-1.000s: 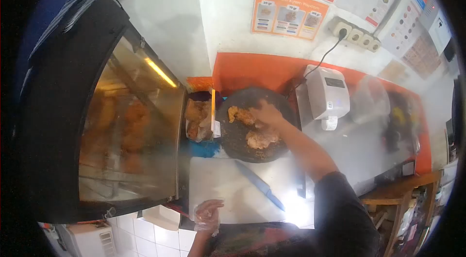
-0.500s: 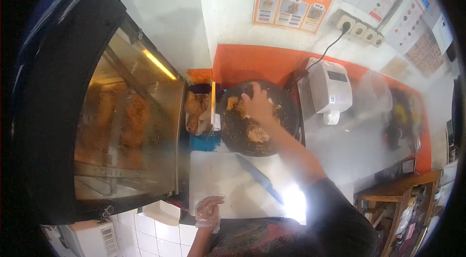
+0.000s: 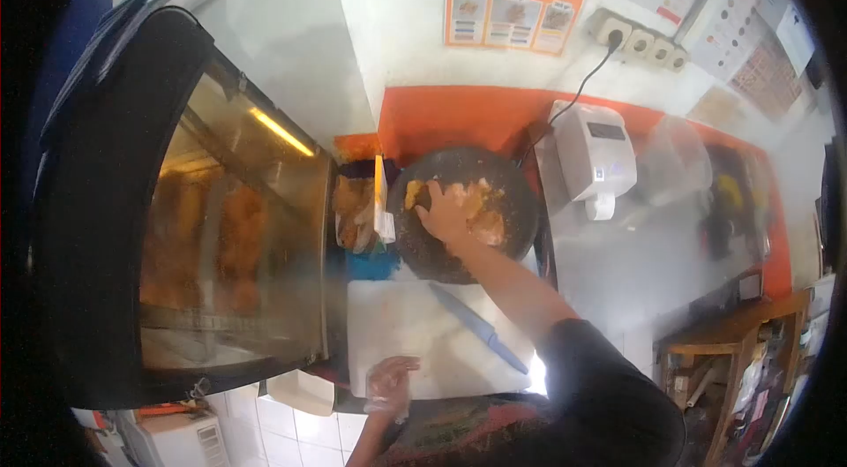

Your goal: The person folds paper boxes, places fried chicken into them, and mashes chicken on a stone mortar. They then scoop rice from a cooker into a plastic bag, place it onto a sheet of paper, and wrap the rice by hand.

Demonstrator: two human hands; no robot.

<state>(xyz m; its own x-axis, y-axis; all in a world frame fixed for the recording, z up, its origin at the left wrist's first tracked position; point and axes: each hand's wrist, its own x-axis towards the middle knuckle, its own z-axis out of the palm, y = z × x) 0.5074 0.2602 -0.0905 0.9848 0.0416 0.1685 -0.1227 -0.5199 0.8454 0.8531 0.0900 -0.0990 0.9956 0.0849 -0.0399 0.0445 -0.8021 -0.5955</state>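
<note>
My right hand (image 3: 447,212) reaches into a round black tray (image 3: 520,202) and presses on pieces of fried chicken (image 3: 486,220), with another piece (image 3: 413,194) at its fingertips; whether it grips one I cannot tell. My left hand (image 3: 389,384), in a thin clear glove, rests at the near edge of a white cutting board (image 3: 397,326), holding nothing. A blue-handled knife (image 3: 476,326) lies diagonally on the board, between the two hands.
A glass warming cabinet (image 3: 229,229) with fried chicken stands at the left. A small container of chicken (image 3: 355,213) sits beside the tray. A white printer (image 3: 593,154) stands right of the tray, under a power strip (image 3: 640,41). A wooden shelf (image 3: 732,339) is at right.
My right hand has shifted left and nearer across the tray, pushing the chicken pieces together. My left hand stays at the board's near edge.
</note>
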